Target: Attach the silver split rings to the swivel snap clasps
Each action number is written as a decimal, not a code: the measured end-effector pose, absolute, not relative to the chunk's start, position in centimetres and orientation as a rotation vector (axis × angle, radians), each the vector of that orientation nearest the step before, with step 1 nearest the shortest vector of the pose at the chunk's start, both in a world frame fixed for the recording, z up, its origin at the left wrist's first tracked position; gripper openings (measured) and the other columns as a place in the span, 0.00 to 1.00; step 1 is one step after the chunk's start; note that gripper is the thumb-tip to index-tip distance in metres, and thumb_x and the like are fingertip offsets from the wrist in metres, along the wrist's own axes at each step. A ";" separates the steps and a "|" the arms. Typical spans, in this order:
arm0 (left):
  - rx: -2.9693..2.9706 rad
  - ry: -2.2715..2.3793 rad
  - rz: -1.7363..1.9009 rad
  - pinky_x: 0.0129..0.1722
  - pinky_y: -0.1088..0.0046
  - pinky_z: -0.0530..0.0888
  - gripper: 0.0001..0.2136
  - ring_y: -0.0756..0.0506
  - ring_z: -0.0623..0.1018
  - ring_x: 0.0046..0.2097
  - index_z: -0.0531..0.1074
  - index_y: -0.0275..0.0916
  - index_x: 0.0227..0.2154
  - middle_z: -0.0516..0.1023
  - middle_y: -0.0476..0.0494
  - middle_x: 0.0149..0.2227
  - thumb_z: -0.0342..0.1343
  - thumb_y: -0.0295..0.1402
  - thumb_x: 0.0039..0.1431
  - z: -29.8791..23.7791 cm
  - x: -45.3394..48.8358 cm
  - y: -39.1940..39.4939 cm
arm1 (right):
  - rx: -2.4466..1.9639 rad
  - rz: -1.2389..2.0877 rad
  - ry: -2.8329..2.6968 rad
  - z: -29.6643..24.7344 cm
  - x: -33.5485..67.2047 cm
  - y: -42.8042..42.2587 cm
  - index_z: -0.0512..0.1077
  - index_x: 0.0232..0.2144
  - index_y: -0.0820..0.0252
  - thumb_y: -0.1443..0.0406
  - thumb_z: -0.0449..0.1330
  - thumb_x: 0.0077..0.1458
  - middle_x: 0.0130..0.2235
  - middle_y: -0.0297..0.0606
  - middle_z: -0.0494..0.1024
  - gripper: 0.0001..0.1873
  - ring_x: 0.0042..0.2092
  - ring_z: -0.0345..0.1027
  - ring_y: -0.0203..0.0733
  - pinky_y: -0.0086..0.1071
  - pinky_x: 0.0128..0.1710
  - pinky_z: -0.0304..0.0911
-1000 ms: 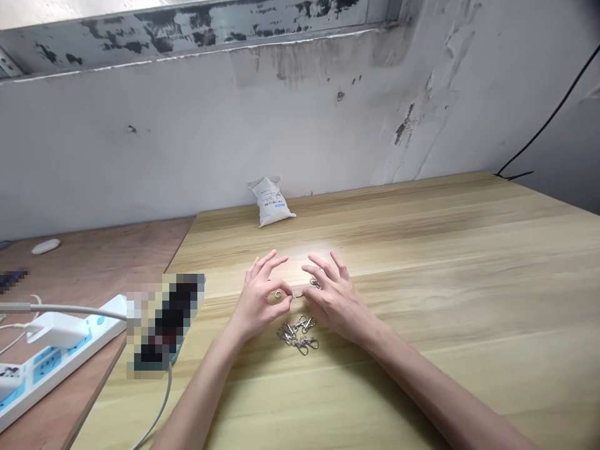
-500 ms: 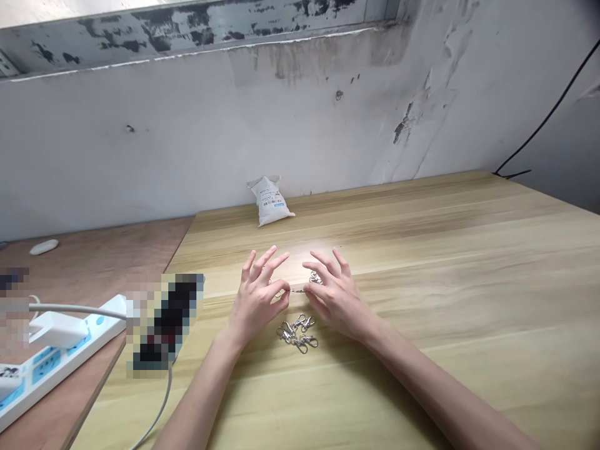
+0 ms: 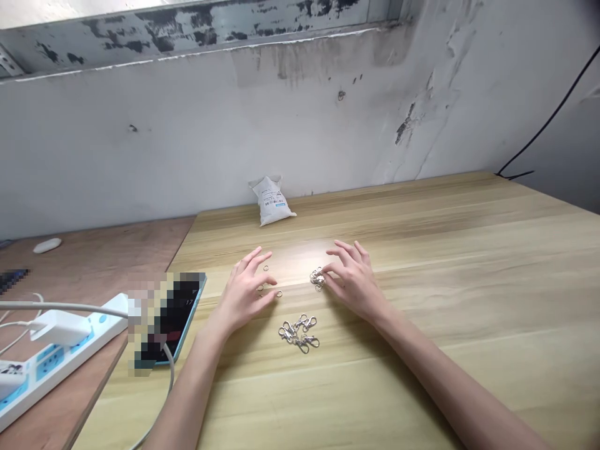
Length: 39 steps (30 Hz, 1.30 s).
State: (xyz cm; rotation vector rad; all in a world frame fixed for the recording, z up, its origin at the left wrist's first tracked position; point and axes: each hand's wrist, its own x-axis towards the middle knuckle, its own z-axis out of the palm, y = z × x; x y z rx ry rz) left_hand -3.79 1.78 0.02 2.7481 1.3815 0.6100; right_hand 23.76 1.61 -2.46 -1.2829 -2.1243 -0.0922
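My left hand [image 3: 244, 292] rests on the light wooden table [image 3: 422, 262] with its fingers spread, the thumb beside small metal rings [image 3: 272, 291]. My right hand [image 3: 354, 281] lies a little to the right, fingers apart, its fingertips touching a small cluster of assembled metal clasps [image 3: 317, 278]. A loose pile of silver lobster clasps [image 3: 299, 332] lies on the table between my wrists. Neither hand holds anything.
A small white packet [image 3: 272, 201] stands near the wall at the back. A phone [image 3: 169, 319] with a cable lies at the table's left edge. A white and blue power strip [image 3: 51, 350] sits on the brown surface to the left.
My hands have drawn apart; before they pinched a ring and clasp together. My right hand has moved right to the cluster, and my left hand has opened over the rings.
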 end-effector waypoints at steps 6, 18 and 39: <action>2.741 1.330 0.541 0.58 0.46 0.65 0.07 0.35 0.58 0.66 0.79 0.43 0.30 0.67 0.42 0.61 0.57 0.35 0.60 -0.7 -3.4 1.7 | -1.174 0.018 -2.250 -1.6 24.7 1.7 0.77 0.34 0.58 0.67 0.61 0.57 0.49 0.45 0.75 0.04 0.60 0.59 0.54 0.55 0.58 0.56; 2.796 1.266 0.526 0.59 0.51 0.66 0.08 0.37 0.62 0.65 0.77 0.45 0.42 0.68 0.40 0.60 0.57 0.34 0.60 -1.2 -0.6 0.7 | -0.825 0.334 -2.536 -1.0 22.4 -0.9 0.78 0.34 0.52 0.62 0.67 0.51 0.45 0.37 0.76 0.06 0.57 0.61 0.48 0.43 0.56 0.59; 2.749 1.234 0.912 0.57 0.58 0.67 0.06 0.45 0.78 0.45 0.72 0.42 0.27 0.80 0.51 0.29 0.55 0.25 0.57 -2.1 0.8 0.8 | -0.931 -0.042 -2.494 -3.2 21.2 -0.1 0.72 0.27 0.58 0.72 0.57 0.56 0.35 0.36 0.77 0.08 0.43 0.66 0.41 0.37 0.48 0.59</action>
